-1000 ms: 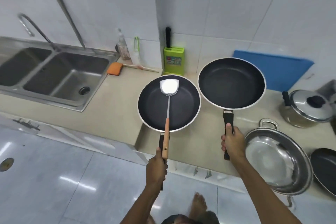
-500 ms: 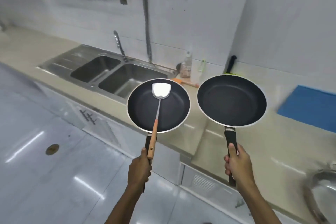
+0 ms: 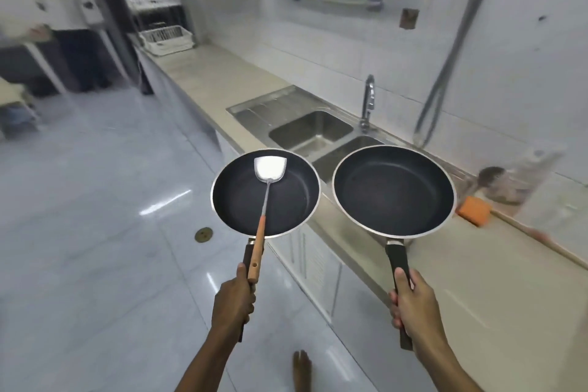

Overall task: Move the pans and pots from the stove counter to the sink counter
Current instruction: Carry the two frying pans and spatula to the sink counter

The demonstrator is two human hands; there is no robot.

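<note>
My left hand (image 3: 234, 302) grips the handle of a smaller black frying pan (image 3: 286, 197), held level over the floor beside the counter edge. A metal spatula (image 3: 265, 191) with a wooden handle lies in that pan, its handle pinned under my thumb. My right hand (image 3: 413, 309) grips the black handle of a larger black frying pan (image 3: 393, 189), held in the air over the counter and the near corner of the sink. The two pan rims are nearly touching. The stove counter is out of view.
A steel double sink (image 3: 313, 130) with a tap (image 3: 368, 102) sits in the beige counter (image 3: 219, 76). An orange sponge (image 3: 473, 210) lies right of the sink. White racks (image 3: 165, 38) stand at the counter's far end. A person (image 3: 60, 25) stands far left.
The view has swung left along the counter. The sink now lies straight ahead behind both pans, and the blue board and pots have left the view. Both grips are unchanged.
</note>
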